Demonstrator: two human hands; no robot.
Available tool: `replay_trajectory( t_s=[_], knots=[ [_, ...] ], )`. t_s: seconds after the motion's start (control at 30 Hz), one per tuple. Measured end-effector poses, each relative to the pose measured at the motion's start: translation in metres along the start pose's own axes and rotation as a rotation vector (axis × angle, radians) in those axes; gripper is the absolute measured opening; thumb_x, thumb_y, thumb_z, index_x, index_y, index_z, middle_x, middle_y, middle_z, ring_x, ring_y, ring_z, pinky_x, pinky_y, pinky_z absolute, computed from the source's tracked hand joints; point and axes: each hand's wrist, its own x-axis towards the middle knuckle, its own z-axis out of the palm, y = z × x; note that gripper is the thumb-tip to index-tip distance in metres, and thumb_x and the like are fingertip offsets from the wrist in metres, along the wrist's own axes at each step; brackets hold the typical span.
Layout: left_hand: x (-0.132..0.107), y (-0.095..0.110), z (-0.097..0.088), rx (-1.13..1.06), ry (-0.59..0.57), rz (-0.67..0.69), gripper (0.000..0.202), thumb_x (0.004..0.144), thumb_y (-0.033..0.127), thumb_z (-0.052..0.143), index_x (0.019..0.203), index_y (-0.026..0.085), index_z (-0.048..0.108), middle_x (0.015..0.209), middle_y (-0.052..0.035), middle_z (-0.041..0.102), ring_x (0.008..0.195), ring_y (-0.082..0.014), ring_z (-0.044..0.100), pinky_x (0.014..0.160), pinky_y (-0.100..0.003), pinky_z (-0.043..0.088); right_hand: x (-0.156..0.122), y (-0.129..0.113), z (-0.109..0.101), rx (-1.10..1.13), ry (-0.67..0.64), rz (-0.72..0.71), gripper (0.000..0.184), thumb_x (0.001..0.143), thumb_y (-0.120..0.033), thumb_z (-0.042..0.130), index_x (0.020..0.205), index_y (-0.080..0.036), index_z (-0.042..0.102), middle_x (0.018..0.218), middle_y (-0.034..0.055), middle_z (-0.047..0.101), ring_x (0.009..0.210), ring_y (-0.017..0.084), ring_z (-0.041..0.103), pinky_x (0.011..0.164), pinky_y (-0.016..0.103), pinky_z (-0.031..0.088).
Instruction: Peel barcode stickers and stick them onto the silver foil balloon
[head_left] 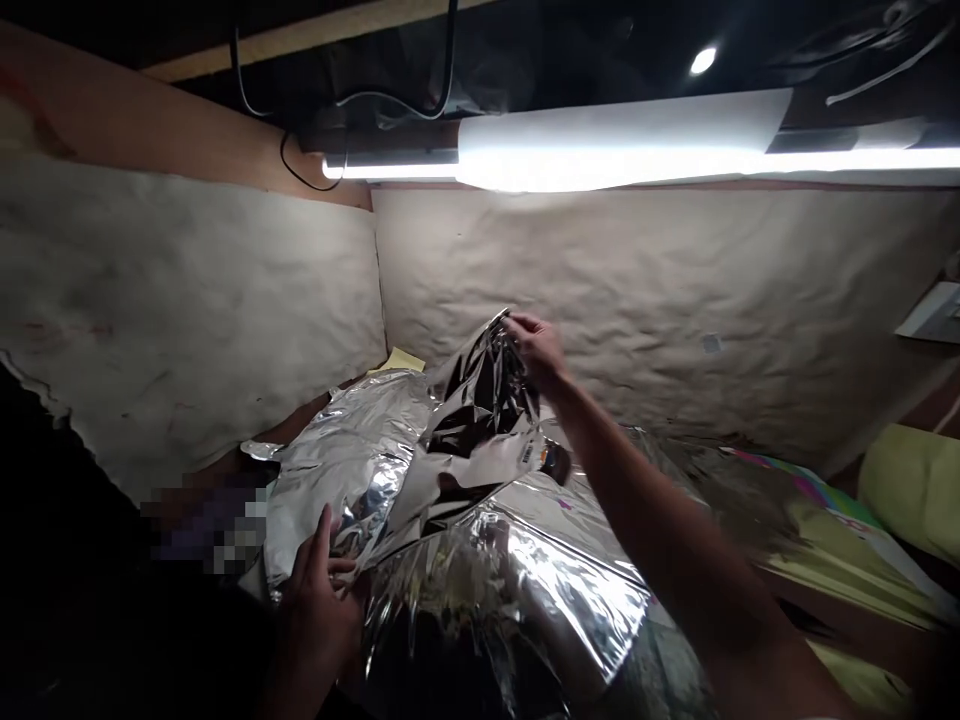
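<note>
Several shiny silver foil sheets (pixel 337 430) lie spread over the surface in front of me. My right hand (pixel 536 348) is closed, pinching the raised top of a silver foil sheet (pixel 480 400) and holding it up in crumpled folds. A white printed label with an orange mark (pixel 534 455) shows on or by the foil below that hand. At the lower left, my left hand (pixel 321 600) rests beside the foil's near edge, fingers stretched out and apart. Another foil layer (pixel 525 580) hangs toward me in the middle, its surface wrinkled and reflecting the light.
Paper-covered walls (pixel 637 300) close in the back and left. A bright tube light (pixel 600 160) with a white cover runs low overhead, with loose cables (pixel 397 100). On the right lie yellow material (pixel 915 490) and a colourful printed sheet (pixel 810 490). A yellow paper (pixel 401 360) pokes out behind the foil.
</note>
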Motion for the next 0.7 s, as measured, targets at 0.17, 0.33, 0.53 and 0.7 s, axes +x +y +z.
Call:
replay_trajectory(
  t_s=[0.17, 0.33, 0.53, 0.7],
  knots=[
    [-0.013, -0.007, -0.004, -0.008, -0.211, 0.174, 0.034, 0.087, 0.047, 0.056, 0.109, 0.023, 0.068, 0.089, -0.0038, 0.072, 0.076, -0.0204, 0.070, 0.062, -0.025, 0.057, -0.025, -0.017, -0.113, -0.124, -0.021, -0.101, 0.040, 0.065, -0.040, 0.078, 0.096, -0.015, 0.072, 0.081, 0.0025, 0.069, 0.061, 0.011, 0.058, 0.054, 0.020, 0.044],
    [-0.030, 0.022, -0.003, 0.031, -0.239, 0.504, 0.017, 0.091, 0.033, 0.057, 0.100, 0.024, 0.068, 0.073, -0.0008, 0.064, 0.064, -0.0143, 0.064, 0.056, -0.021, 0.050, -0.096, 0.059, -0.242, -0.468, 0.176, 0.263, 0.036, 0.055, -0.043, 0.078, 0.075, -0.015, 0.069, 0.066, 0.0043, 0.067, 0.056, 0.015, 0.058, 0.050, 0.025, 0.045],
    [-0.041, 0.044, -0.010, 0.069, -0.641, 0.713, 0.025, 0.086, 0.014, 0.053, 0.103, 0.029, 0.064, 0.079, 0.0007, 0.064, 0.070, -0.0143, 0.064, 0.056, -0.020, 0.050, -0.144, 0.097, -0.280, -0.726, 0.315, 0.297, 0.040, 0.061, -0.033, 0.074, 0.095, -0.012, 0.070, 0.083, 0.0141, 0.072, 0.074, 0.027, 0.065, 0.066, 0.038, 0.051],
    [-0.047, 0.049, -0.024, 0.109, -0.714, 0.799, 0.059, 0.079, 0.041, 0.068, 0.135, 0.033, 0.049, 0.128, -0.0037, 0.062, 0.118, -0.0256, 0.057, 0.094, -0.033, 0.052, -0.135, 0.105, -0.257, -1.121, 0.197, -0.022, 0.054, 0.076, -0.031, 0.065, 0.127, -0.013, 0.058, 0.137, 0.0186, 0.052, 0.131, 0.034, 0.043, 0.109, 0.051, 0.029]
  ],
)
